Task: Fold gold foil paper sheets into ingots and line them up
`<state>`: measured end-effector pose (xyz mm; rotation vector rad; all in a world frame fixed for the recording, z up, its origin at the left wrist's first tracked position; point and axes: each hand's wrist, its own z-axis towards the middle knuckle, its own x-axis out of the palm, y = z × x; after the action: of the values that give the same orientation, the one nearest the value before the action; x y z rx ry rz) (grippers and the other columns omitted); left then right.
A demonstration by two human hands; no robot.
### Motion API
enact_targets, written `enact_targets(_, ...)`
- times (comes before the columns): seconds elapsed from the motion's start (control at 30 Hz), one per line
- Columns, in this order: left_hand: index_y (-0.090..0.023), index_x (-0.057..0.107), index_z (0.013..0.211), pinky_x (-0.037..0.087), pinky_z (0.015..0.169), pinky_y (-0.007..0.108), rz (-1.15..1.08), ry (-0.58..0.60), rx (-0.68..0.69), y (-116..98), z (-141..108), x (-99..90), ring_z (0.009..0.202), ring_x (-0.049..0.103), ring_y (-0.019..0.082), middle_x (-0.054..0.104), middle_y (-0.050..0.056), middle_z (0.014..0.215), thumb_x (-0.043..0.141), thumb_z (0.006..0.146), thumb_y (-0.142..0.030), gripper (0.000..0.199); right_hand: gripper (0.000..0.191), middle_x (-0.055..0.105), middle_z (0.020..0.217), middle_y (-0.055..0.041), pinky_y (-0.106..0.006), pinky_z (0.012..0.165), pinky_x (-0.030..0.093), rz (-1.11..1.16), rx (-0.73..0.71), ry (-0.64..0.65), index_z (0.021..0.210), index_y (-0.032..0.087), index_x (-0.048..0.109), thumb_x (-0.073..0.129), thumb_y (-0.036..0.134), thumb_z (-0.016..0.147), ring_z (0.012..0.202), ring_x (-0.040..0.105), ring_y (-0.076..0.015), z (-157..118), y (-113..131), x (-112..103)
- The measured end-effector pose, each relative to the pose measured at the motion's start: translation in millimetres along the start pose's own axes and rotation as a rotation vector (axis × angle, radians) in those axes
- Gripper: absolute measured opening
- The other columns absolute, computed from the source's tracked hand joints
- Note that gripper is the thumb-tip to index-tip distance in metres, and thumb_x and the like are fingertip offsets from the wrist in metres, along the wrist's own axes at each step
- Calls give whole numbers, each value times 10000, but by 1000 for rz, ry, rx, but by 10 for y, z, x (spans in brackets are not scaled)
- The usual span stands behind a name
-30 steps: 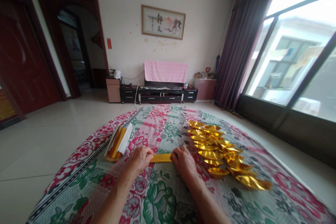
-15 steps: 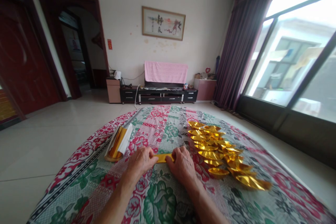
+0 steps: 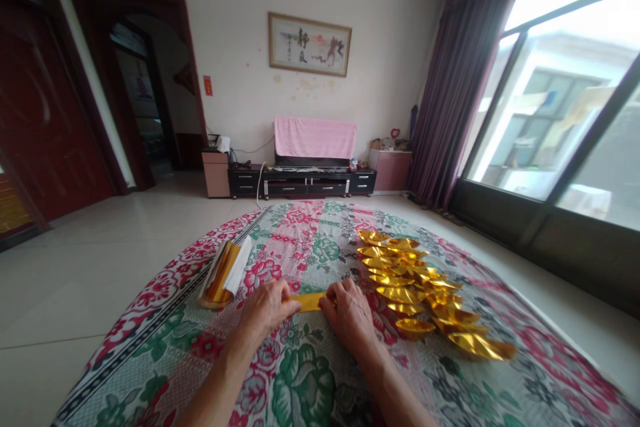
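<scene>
The gold paper strip (image 3: 311,303) spans from left hand (image 3: 266,307) to right hand (image 3: 351,317) above the floral cloth (image 3: 327,250), each grip pinching an end. Probably light, slick and easily creased, it suits end holds.

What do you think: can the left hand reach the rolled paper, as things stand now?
Probably yes: the rolled paper lies to the left of the left hand, with only cloth between them, though the hand would first have to release the gold strip.
</scene>
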<state>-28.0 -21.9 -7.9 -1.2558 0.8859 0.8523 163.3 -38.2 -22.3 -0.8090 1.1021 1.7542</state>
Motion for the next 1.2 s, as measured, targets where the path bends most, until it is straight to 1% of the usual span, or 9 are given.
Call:
enact_targets(0.13, -205, 585, 757, 336, 592, 216, 9, 8, -22, -8, -4, -24, 689, 557, 129, 609, -14, 718, 638, 669, -397, 218, 121, 548, 855, -36, -250, 705, 329, 26, -7, 22, 815, 213, 603, 507, 285, 820, 800, 506, -156, 7, -25, -2)
enact_targets(0.33, -209, 583, 759, 336, 608, 215, 6, 4, -6, -3, -9, -26, 706, 554, 129, 609, -14, 729, 639, 668, -391, 211, 144, 546, 871, -43, -248, 713, 330, 10, -10, 44, 822, 211, 610, 471, 243, 840, 809, 503, -156, 18, -38, 1)
enact_targets(0.5, -220, 585, 796, 354, 659, 224, 18, 14, -10, -18, -15, -19, 765, 565, 144, 607, -7, 787, 636, 680, -395, 216, 139, 548, 925, -47, -257, 716, 315, -26, -47, 16, 873, 226, 614, 479, 225, 839, 856, 485, -169, 21, 19, -2)
enact_targets(0.67, -226, 601, 819, 374, 706, 226, 14, 20, -3, -76, -38, -54, 833, 569, 154, 601, 5, 855, 644, 691, -362, 192, 131, 555, 856, -24, -246, 701, 292, 14, -142, 63, 769, 229, 620, 508, 184, 822, 824, 480, -152, 29, 19, 25)
enact_targets(0.77, -231, 606, 827, 381, 717, 232, 30, 15, 35, -118, -54, -53, 844, 571, 158, 603, 11, 873, 636, 702, -327, 160, 144, 557, 835, -15, -241, 695, 288, 40, -172, 67, 742, 221, 614, 506, 157, 813, 799, 480, -145, 40, 13, 40)
enact_targets(0.9, -228, 617, 816, 392, 725, 247, 67, -2, 147, -145, -40, 31, 836, 580, 166, 613, 26, 872, 572, 735, -215, 93, 187, 550, 801, -12, -226, 690, 302, 80, -169, 76, 709, 206, 599, 472, 104, 800, 772, 487, -133, 52, 12, 53)
enact_targets(1.03, -215, 623, 800, 391, 765, 245, 56, 47, 197, -138, -2, 115, 857, 586, 162, 633, 34, 848, 497, 752, -142, 154, 208, 549, 819, -24, -217, 705, 314, 107, -134, 48, 744, 202, 603, 432, 100, 806, 797, 498, -132, 41, 26, 68)
enact_targets(1.1, -212, 617, 815, 392, 763, 247, 53, 45, 176, -154, -6, 121, 861, 587, 163, 636, 37, 857, 490, 764, -166, 144, 204, 548, 829, -32, -224, 716, 315, 87, -109, 16, 766, 200, 602, 417, 150, 835, 807, 500, -139, 27, 51, 74)
enact_targets(1.2, -204, 595, 813, 398, 718, 260, 76, 31, 114, -226, -47, 117, 823, 590, 176, 627, 43, 834, 501, 791, -310, 144, 133, 543, 835, -36, -234, 706, 314, 52, -67, 0, 781, 196, 593, 469, 216, 823, 803, 497, -149, 9, 89, 71)
